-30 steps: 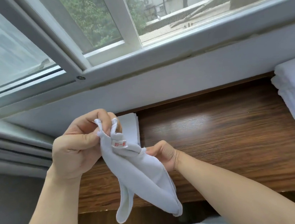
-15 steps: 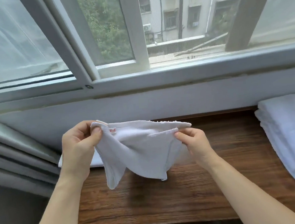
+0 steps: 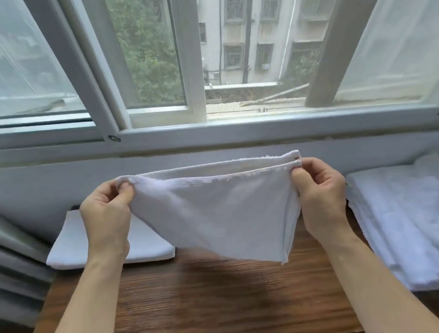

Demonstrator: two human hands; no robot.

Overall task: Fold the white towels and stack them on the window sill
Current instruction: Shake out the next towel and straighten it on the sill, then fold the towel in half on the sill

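Note:
A small white towel (image 3: 216,211) hangs doubled over in the air above the wooden window sill (image 3: 210,298). My left hand (image 3: 104,214) pinches its top left corners and my right hand (image 3: 317,192) pinches its top right corners, so the top edge is stretched taut between them. A folded white towel (image 3: 69,246) lies flat on the sill at the back left, partly hidden behind my left hand. A pile of larger white towels (image 3: 414,224) lies on the sill at the right.
A white wall and window frame (image 3: 210,130) rise right behind the sill. Grey curtain folds (image 3: 8,261) hang at the left edge. The sill's front edge runs along the bottom of the view.
My hands moved apart and drew the bunched towel out into a taut, doubled rectangle. The view tilted up, so more of the window shows.

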